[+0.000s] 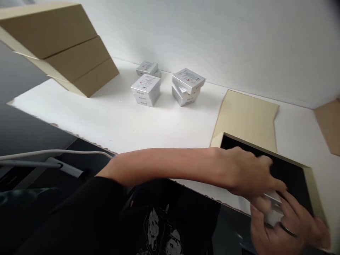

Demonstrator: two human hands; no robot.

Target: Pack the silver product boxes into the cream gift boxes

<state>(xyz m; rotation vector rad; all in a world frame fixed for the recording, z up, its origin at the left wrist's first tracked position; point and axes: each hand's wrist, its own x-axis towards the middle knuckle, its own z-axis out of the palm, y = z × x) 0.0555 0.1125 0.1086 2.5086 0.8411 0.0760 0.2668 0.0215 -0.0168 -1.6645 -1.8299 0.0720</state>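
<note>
Both of my hands are at the lower right, over an open tan box (315,191) with a black inside. My left hand (249,173) reaches across from the left and its fingers close on a small silver-white box (273,203). My right hand (287,226), with a ring on one finger, grips the same small box from below. Motion blurs the fingers. The tan lid (247,117) lies flat just behind the open box.
Stacks of small silver boxes (145,89) (187,86) (147,68) stand near the white wall. Several tan boxes (63,49) lean stacked at the far left. Brown cardboard (329,124) lies at the right edge. A grey cable (53,153) runs below the white table's (111,117) front edge.
</note>
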